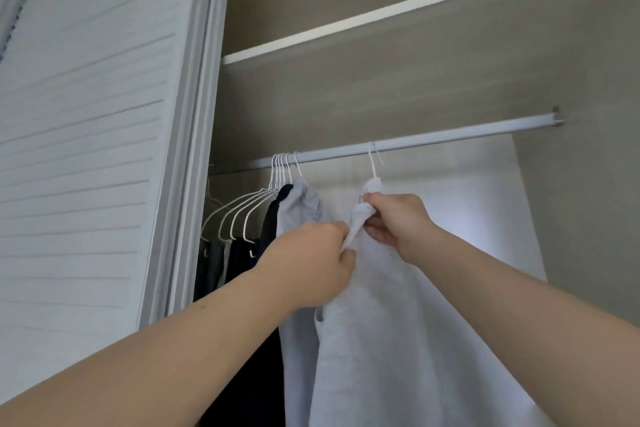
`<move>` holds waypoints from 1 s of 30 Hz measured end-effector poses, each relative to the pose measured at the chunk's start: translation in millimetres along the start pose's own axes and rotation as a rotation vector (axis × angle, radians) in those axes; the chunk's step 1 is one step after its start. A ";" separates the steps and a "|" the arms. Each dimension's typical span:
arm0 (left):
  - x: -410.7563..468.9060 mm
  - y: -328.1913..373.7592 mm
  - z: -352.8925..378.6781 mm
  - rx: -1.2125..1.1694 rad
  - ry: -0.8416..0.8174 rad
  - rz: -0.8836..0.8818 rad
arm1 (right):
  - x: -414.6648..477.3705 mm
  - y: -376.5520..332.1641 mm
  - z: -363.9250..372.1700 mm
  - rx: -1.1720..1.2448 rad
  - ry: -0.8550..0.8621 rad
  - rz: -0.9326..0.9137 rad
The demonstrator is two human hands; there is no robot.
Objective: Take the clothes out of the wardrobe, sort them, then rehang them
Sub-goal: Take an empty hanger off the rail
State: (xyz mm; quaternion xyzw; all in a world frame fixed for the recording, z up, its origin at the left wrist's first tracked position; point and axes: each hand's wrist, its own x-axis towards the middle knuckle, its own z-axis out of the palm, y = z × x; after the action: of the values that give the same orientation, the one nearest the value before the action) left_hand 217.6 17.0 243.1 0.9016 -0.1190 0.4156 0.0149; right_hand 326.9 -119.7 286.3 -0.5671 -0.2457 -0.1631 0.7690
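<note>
The right grip [398, 222], a bare hand, is closed on the bunched neck of a white garment [381, 340], with the cloth pinched between thumb and curled fingers just below the neck of its hanger. The left grip [311, 263] is likewise closed on the same garment. A fold at the shoulder edge is held a little lower and to the left, so that the two grips are set just beside each other with the cloth between them. The white garment is hung from a white wire hanger [372, 163], whose hook is seen over the wardrobe rail [450, 136], well apart from the other hangers. Its fabric is let fall between both forearms to the bottom edge of the view. Further left on the same rail, a tight cluster of white wire hangers [280, 168] is gathered. A pale grey garment [304, 204] is hung from the nearest of these, close against the left side of the white one, and a black garment [277, 215] is hung just beside it. Beyond these, dark clothes [221, 260] are draped over the lower bars of the hangers and are partly hidden by the door frame. Above the rail, a shelf [346, 26] with a white front edge is fixed across the wardrobe, and a white louvred door [86, 149] is seen at the left.
</note>
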 end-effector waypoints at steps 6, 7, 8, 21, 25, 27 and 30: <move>57.0 -23.9 12.8 0.163 0.190 -0.017 | 61.3 -8.1 13.5 -0.082 -0.096 -0.128; 65.0 -27.2 14.0 0.180 0.206 -0.028 | 70.6 -7.5 17.4 -0.107 -0.103 -0.150; 72.5 -30.0 15.5 0.193 0.216 -0.040 | 79.4 -6.6 21.4 -0.125 -0.107 -0.174; 121.0 -59.2 31.6 0.500 0.151 -0.148 | 158.9 28.4 60.7 -0.242 -0.156 -0.205; 115.7 -70.2 34.1 0.618 0.165 -0.117 | 162.7 45.4 75.7 -0.307 -0.168 -0.207; 113.1 -74.3 34.9 0.676 0.148 -0.121 | 162.8 48.1 82.8 -0.342 -0.161 -0.224; 111.2 -78.3 34.0 0.719 0.133 -0.145 | 164.3 49.5 91.8 -0.437 -0.167 -0.270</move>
State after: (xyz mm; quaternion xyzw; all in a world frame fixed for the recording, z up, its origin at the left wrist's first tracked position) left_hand 330.4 66.2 310.1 0.8265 0.0998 0.4862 -0.2655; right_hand 471.2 -12.6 361.2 -0.6932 -0.3407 -0.2659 0.5768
